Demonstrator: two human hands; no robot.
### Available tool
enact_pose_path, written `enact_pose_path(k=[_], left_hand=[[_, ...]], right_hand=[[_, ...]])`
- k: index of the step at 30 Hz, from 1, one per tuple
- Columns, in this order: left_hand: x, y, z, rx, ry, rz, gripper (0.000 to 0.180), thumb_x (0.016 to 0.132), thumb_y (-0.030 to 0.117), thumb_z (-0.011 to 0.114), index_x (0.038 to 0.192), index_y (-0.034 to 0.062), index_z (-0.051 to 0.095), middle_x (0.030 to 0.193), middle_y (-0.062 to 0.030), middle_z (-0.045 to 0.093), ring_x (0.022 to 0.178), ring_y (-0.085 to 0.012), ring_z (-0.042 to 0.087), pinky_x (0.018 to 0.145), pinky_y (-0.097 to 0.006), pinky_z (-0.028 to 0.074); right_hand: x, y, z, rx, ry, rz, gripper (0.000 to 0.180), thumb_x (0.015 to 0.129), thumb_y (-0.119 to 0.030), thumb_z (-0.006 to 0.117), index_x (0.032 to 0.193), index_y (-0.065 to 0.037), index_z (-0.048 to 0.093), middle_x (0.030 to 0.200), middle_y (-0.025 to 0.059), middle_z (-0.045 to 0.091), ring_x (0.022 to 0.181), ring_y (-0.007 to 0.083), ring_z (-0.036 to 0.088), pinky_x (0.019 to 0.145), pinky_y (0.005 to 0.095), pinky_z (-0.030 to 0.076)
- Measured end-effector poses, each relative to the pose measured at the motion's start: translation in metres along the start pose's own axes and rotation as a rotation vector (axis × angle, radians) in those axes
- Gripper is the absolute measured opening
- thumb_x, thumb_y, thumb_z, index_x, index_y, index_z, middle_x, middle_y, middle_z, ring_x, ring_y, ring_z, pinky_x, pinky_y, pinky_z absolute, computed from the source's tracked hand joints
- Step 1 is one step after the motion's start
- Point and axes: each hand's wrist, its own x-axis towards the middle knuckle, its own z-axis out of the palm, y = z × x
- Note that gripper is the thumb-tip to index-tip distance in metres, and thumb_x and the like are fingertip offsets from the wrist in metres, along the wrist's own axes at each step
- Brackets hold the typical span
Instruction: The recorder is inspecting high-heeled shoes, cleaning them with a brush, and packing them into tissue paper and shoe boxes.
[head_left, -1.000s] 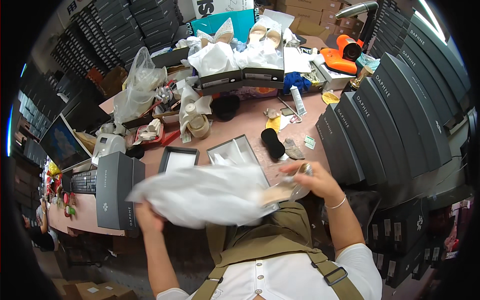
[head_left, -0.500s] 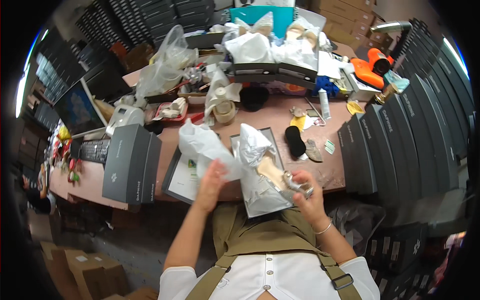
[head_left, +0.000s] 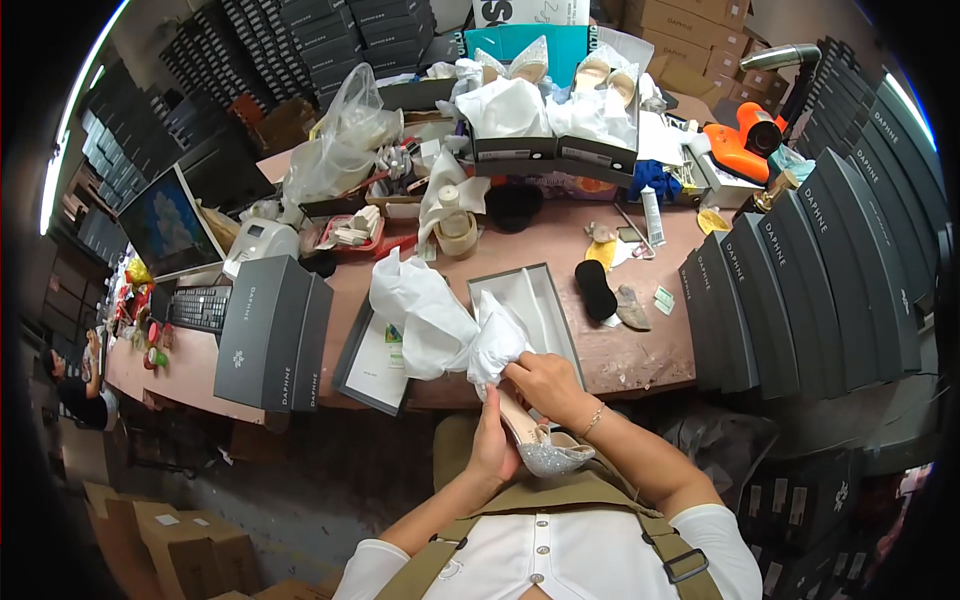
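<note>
My left hand (head_left: 492, 448) grips a glittery silver high-heeled shoe (head_left: 545, 450) from below, its toe pointing toward my lap. My right hand (head_left: 545, 385) pinches white tissue paper (head_left: 440, 320) bunched around the shoe's upper part. The paper trails up and to the left over the desk edge. Just behind my hands lies an open grey shoebox (head_left: 535, 315) lined with white paper. Its lid (head_left: 375, 360) lies to the left with a sheet inside.
A closed dark shoebox (head_left: 270, 335) stands at left beside a keyboard (head_left: 200, 308) and monitor (head_left: 170, 225). A row of dark boxes (head_left: 800, 280) stands at right. Open boxes with pale shoes (head_left: 555, 110), a tape roll (head_left: 457, 232) and a black shoe insert (head_left: 596, 290) crowd the brown desk (head_left: 640, 350).
The wide spread sheet of tissue paper has been gathered and bunched around the shoe. Both hands have come together close to my lap, at the desk's front edge.
</note>
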Motion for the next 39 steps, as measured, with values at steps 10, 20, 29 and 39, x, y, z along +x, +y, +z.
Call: enact_pose_path(k=[10,20,29,39], left_hand=[[0.024,0.013,-0.029,0.189,-0.047,-0.219,0.057,0.094,0.059,0.039,0.116,0.0086,0.052,0.088,-0.0121,0.060,0.070,-0.0208,0.060,0.060,-0.035,0.054],[0.020,0.020,-0.002,-0.376,-0.257,-0.572,0.063,0.096,0.053,0.039,0.131,0.0004,0.042,0.112,-0.0198,0.056,0.081,-0.0254,0.063,0.071,-0.035,0.059],[0.020,-0.009,0.014,0.113,-0.041,-0.596,0.042,0.095,0.035,0.052,0.118,-0.0002,0.050,0.086,-0.0184,0.064,0.074,-0.0262,0.067,0.064,-0.034,0.060],[0.044,-0.040,0.025,-0.163,-0.065,-1.092,0.051,0.090,0.021,0.051,0.125,-0.0126,0.038,0.093,-0.0131,0.052,0.082,-0.0229,0.058,0.073,-0.034,0.058]], right_hand=[[0.004,-0.002,-0.072,1.894,0.135,0.309,0.043,0.094,-0.007,0.049,0.135,-0.008,0.039,0.127,0.0141,0.050,0.119,0.0245,0.049,0.096,0.0387,0.045],[-0.020,0.025,-0.041,0.333,0.336,0.205,0.018,0.079,-0.005,0.066,0.097,-0.003,0.064,0.103,0.0127,0.064,0.100,0.0310,0.060,0.085,0.0371,0.049],[-0.076,0.034,-0.032,0.125,0.282,0.210,0.013,0.082,-0.006,0.061,0.093,-0.003,0.059,0.103,0.0106,0.060,0.102,0.0298,0.057,0.085,0.0387,0.048],[-0.130,0.042,-0.034,1.194,0.821,0.724,0.011,0.088,-0.003,0.059,0.098,0.000,0.061,0.106,0.0066,0.063,0.099,0.0126,0.058,0.090,0.0278,0.045]])
